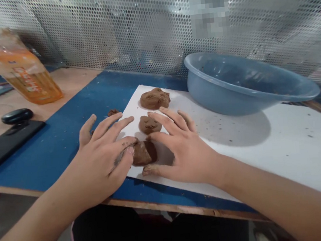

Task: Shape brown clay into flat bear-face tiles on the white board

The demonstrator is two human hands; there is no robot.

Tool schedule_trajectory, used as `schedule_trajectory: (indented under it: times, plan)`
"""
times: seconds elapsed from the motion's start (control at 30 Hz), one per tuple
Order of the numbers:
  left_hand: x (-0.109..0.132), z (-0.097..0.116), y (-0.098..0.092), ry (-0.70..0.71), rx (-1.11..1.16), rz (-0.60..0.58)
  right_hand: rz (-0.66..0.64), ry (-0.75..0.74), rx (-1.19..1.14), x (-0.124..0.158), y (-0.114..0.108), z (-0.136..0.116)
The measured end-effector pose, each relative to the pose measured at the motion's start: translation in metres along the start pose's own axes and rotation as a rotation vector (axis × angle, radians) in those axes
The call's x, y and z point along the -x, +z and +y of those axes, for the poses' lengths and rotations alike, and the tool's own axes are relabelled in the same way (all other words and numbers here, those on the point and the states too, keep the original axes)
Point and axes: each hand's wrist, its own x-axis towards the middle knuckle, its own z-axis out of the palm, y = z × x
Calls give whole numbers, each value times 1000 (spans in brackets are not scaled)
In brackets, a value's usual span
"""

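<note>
Between my two hands a smooth lump of brown clay (142,153) lies on a white board (236,136). My left hand (104,156) touches its left side with thumb and forefinger, the other fingers spread over the blue surface. At its right, my right hand (182,145) is spread, thumb low and fingers reaching forward. Just beyond sits a smaller round clay piece (149,124) with marks pressed into its top, close to the right fingertips. Farther back rests a larger, rough clay lump (155,98). Clay smears both hands' fingertips.
A blue basin (231,87) stands at the back right, before a perforated metal screen (140,27). On the left are an orange bottle (28,72), a black flat object (12,144) and a small dark rounded item (17,116). Clay crumbs (113,112) dot the blue tabletop (72,117).
</note>
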Motion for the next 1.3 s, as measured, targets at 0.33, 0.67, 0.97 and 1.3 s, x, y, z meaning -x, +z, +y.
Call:
schedule_trajectory:
  times: [0.33,0.67,0.97,1.3]
  plan:
    - [4,-3,2,-23,58,7,30,-15,-3,3,2,-3]
    - [16,-4,0,-1,60,-8,-52,-40,-65,4,0,-4]
    - [20,-3,-1,47,46,48,19,-14,-64,6,1,-4]
    - [22,-4,1,76,-14,76,71,-25,-57,8,0,-4]
